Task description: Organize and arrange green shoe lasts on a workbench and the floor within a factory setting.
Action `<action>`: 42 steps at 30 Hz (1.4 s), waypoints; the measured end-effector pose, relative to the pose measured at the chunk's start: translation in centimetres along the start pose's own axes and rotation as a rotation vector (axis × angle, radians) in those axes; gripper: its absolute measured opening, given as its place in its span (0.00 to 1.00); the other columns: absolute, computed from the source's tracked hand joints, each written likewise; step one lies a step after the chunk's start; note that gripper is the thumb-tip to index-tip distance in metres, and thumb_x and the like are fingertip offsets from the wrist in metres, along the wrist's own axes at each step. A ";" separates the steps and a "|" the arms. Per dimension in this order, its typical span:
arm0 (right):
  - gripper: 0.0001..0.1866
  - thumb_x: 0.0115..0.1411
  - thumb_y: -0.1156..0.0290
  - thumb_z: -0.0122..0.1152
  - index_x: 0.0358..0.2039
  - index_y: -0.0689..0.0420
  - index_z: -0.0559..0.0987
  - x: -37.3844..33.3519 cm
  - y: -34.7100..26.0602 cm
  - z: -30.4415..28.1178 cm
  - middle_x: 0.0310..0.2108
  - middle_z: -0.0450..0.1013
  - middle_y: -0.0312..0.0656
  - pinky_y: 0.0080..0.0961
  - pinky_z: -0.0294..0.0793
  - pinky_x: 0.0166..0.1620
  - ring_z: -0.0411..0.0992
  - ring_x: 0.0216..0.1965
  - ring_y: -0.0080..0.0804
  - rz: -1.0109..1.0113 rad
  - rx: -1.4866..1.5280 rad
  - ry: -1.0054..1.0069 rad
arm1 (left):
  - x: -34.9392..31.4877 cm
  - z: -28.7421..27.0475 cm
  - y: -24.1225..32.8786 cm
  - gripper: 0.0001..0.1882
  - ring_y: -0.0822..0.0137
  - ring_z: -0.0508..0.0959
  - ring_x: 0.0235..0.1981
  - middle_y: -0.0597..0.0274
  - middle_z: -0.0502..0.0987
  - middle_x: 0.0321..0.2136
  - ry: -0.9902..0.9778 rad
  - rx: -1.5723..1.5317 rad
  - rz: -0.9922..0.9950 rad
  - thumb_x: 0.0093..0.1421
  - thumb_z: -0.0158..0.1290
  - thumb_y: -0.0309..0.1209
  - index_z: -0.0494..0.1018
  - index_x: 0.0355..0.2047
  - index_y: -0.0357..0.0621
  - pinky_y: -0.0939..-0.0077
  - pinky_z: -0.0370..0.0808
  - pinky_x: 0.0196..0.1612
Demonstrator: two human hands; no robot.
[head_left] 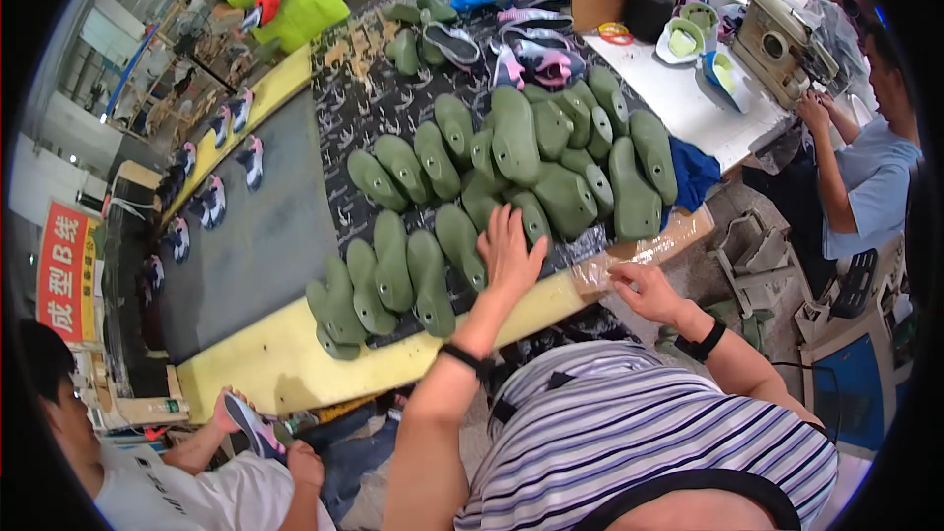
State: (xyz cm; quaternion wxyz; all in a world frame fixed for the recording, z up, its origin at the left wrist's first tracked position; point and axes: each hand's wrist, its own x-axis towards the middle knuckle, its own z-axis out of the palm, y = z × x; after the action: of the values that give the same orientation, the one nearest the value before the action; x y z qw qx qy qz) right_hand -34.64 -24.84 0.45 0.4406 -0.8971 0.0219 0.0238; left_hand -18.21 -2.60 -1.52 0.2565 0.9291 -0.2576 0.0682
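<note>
Just beyond my left hand (508, 254), the table (295, 359) with its yellow edge carries a dark patterned mat (379, 108); rows of green shoe lasts (511, 152) lie on it, with clear plastic wrap (629, 256) under my right hand (644, 290).

The person wears a short-sleeved shirt (649, 433) with dark and white stripes. Each wrist carries a black band: a thin wristband (465, 359) left, a wider watch strap (706, 342) right.

Workshop interior, crowded. Long table (265, 354) with yellow edge and grey conveyor strip (265, 236) runs near to far. White table (688, 103) far right, grey sewing machine (782, 39) on it. Red banner (67, 270) on left wall. Bright daylight far left.
</note>
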 end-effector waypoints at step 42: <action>0.31 0.51 0.79 0.54 0.58 0.62 0.62 11.5 9.8 -10.3 0.60 0.58 0.54 0.35 0.49 0.64 0.53 0.64 0.47 -0.105 -0.103 0.422 | -9.8 -5.4 -7.3 0.24 0.44 0.67 0.49 0.42 0.68 0.47 0.336 0.029 -0.522 0.53 0.57 0.33 0.67 0.48 0.35 0.54 0.63 0.52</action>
State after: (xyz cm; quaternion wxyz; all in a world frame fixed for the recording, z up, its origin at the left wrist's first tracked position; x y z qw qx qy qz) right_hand -23.47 -39.22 -1.68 0.3805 -0.9034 0.0656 -0.1865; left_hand -22.87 9.87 -2.68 0.2911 0.9431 0.0368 0.1565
